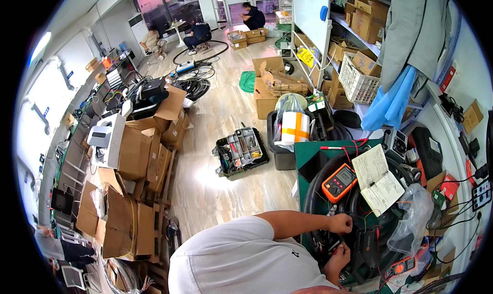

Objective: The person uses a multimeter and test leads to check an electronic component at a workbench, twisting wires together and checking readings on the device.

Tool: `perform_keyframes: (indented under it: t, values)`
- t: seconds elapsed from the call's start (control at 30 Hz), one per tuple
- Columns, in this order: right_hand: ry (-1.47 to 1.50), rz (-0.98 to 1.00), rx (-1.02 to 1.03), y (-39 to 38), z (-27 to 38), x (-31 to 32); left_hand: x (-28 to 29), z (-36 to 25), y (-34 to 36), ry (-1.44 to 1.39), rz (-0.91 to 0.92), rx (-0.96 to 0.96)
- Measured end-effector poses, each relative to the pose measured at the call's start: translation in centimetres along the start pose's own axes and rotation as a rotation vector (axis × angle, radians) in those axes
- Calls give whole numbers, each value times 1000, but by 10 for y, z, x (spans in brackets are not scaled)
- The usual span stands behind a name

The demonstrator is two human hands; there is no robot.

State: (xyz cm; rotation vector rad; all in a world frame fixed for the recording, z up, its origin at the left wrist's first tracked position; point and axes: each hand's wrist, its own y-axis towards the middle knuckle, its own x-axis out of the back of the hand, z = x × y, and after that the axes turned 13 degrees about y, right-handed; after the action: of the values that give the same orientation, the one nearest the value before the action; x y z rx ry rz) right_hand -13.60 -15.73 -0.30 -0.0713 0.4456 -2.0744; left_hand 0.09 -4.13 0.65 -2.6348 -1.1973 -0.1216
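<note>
My left hand (340, 223) is closed above a coil of thick black cable (314, 206) on the green bench (305, 158); what its fingers hold is too small to tell. Just below, my right hand (339, 255) grips a small dark object (334, 245) among the cables. An orange multimeter (339, 182) lies on the coil with an open notebook (377, 179) to its right. A black device (365, 250) is beside my hands, a clear plastic bag (405, 217) farther right. A second meter (400, 267) sits at the lower right, and red test leads (354, 145) cross the bench top.
An open toolbox (240, 151) is on the floor (205, 201). Cardboard boxes (133, 155) line the left; a bin (282, 160) adjoins the bench. Shelves (375, 52) with boxes and hanging clothes stand right. Several people (197, 37) sit or crouch at the back; another person (64, 250) is at lower left.
</note>
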Motion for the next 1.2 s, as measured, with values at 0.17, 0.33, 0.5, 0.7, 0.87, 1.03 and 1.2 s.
perform_keyframes:
  t: [0.17,0.33,0.5,0.7,0.87,1.03,1.2]
  values:
    - [-30,-6,-12,2,-3,1,1,-1,-2,15,0,5]
    - [4,15,-6,2,-3,3,-1,1,-1,11,7,-2]
    - [18,4,14,-2,-1,-1,0,0,-1,54,-5,-10]
    - [51,13,16,0,-5,2,0,4,1,88,-9,-31]
    - [65,-18,22,-3,-1,-2,-1,2,0,37,-2,-2]
    - [46,-19,17,2,-6,3,2,-5,-2,35,23,27]
    - [47,1,19,0,-5,2,0,3,0,5,26,13]
